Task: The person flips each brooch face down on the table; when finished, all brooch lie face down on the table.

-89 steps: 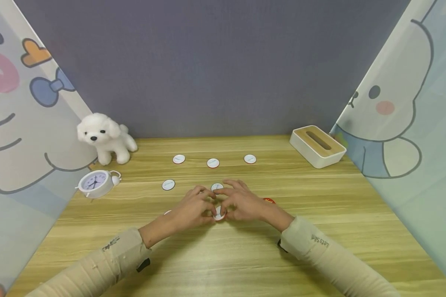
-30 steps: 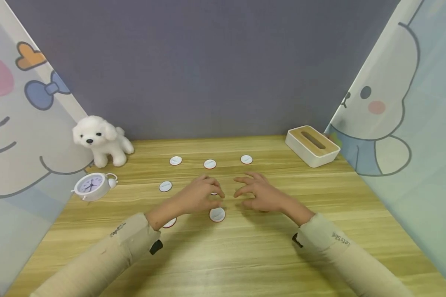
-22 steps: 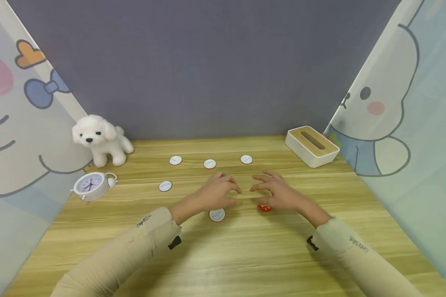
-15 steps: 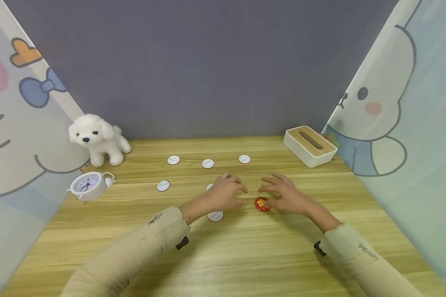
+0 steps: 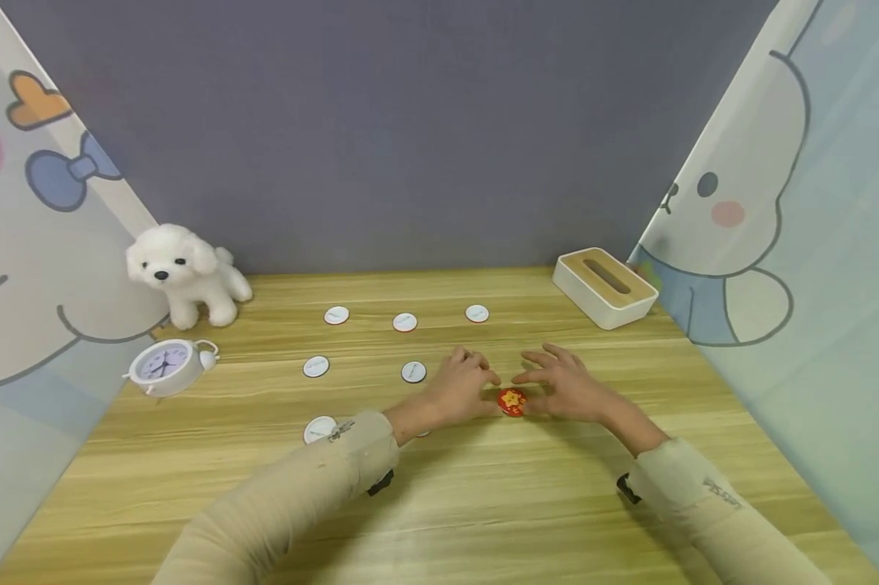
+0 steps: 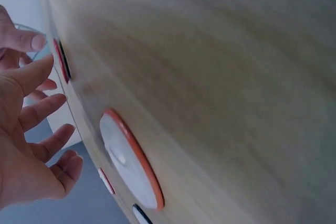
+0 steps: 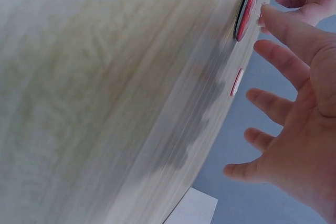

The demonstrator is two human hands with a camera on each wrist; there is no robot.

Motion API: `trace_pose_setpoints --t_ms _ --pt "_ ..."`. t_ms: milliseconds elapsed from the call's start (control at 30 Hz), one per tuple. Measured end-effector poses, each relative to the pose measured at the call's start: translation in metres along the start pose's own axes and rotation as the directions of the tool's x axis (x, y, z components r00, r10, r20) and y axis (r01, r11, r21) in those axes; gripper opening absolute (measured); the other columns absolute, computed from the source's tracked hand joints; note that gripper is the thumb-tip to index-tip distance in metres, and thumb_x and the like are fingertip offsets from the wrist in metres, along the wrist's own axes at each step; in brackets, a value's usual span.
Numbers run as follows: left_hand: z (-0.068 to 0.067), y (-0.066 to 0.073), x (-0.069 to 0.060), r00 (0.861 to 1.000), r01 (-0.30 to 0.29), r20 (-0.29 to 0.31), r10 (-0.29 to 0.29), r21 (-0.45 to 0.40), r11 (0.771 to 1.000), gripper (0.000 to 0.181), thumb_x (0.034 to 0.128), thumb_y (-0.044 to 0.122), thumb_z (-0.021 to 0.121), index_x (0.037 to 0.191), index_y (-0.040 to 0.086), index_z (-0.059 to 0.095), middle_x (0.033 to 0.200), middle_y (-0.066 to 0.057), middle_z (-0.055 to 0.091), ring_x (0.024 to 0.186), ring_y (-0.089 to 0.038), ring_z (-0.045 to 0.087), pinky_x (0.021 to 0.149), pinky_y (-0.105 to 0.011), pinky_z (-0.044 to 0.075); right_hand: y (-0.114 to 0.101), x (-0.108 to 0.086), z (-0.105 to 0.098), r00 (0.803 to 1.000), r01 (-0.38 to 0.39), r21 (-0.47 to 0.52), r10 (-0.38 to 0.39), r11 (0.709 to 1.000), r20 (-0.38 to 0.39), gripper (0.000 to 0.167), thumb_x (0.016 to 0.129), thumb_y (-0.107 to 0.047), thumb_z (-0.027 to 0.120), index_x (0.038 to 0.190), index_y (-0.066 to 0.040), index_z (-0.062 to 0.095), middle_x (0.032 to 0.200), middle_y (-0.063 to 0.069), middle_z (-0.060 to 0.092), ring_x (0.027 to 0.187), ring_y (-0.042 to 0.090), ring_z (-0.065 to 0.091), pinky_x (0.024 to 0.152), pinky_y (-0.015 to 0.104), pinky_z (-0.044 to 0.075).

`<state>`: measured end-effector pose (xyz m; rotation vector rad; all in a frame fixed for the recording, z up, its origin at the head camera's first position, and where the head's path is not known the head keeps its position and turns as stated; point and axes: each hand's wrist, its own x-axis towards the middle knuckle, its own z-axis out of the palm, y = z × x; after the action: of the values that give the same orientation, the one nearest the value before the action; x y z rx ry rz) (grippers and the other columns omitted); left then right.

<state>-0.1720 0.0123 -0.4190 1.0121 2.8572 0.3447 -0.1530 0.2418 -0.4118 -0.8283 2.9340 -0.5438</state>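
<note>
A round red badge (image 5: 511,401) with a yellow flower-like print lies on the wooden table between my hands. To its left is my left hand (image 5: 457,392), fingers loosely bent and thumb close to the rim. My right hand (image 5: 567,388) hovers at the other side with fingers spread, its thumb over or against the badge's right edge; contact is unclear. From the right wrist, the badge (image 7: 247,14) shows a pale and dark layer beneath the red. Seen by the left wrist, a white disc (image 6: 128,158) with an orange-red rim lies near my left hand.
Several white discs lie about, such as one at the middle (image 5: 413,372) and one near my left sleeve (image 5: 320,430); another is mostly hidden under my left wrist. A plush dog (image 5: 191,272) and alarm clock (image 5: 169,367) stand left, a tissue box (image 5: 606,288) back right.
Both hands have left the white disc at the centre and moved right to the red badge. My left hand has come closer to it, uncovering the middle and lower-left discs.
</note>
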Motion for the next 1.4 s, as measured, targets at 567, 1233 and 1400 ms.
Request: trace_pose_setpoints --t_ms 567,1233,1400 --pt "0.006 0.008 0.01 1.0 0.004 -0.013 -0.004 0.04 0.999 0.04 0.0871 0.052 0.074 0.118 0.026 0.076 0.136 -0.003 0.058 0.124 -0.025 0.042 0.102 -0.044 0.04 -0.001 0.01 0.002 0.998 -0.017 -0.01 0.017 1.0 0.065 0.042 0.08 -0.034 0.083 0.119 -0.02 0.075 0.151 0.025 0.046 0.142 0.061 0.025 0.105 0.081 0.019" --pt "0.007 0.011 0.01 1.0 -0.016 -0.013 0.016 0.046 0.999 0.044 0.0846 0.052 0.076 0.118 0.024 0.074 0.137 -0.004 0.057 0.126 -0.026 0.042 0.102 -0.044 0.04 0.0 0.009 0.005 0.997 -0.021 -0.014 0.022 1.0 0.069 0.046 0.078 -0.037 0.084 0.119 -0.021 0.074 0.153 0.026 0.043 0.142 0.061 0.023 0.104 0.083 0.016" --pt "0.007 0.011 0.01 1.0 -0.013 -0.015 0.013 0.044 0.999 0.043 0.0845 0.052 0.076 0.117 0.025 0.074 0.137 -0.003 0.057 0.127 -0.025 0.042 0.103 -0.044 0.039 0.001 0.009 0.005 0.997 -0.038 -0.015 0.039 0.999 0.072 0.044 0.078 -0.038 0.085 0.116 -0.02 0.074 0.153 0.025 0.043 0.143 0.06 0.021 0.105 0.083 0.015"
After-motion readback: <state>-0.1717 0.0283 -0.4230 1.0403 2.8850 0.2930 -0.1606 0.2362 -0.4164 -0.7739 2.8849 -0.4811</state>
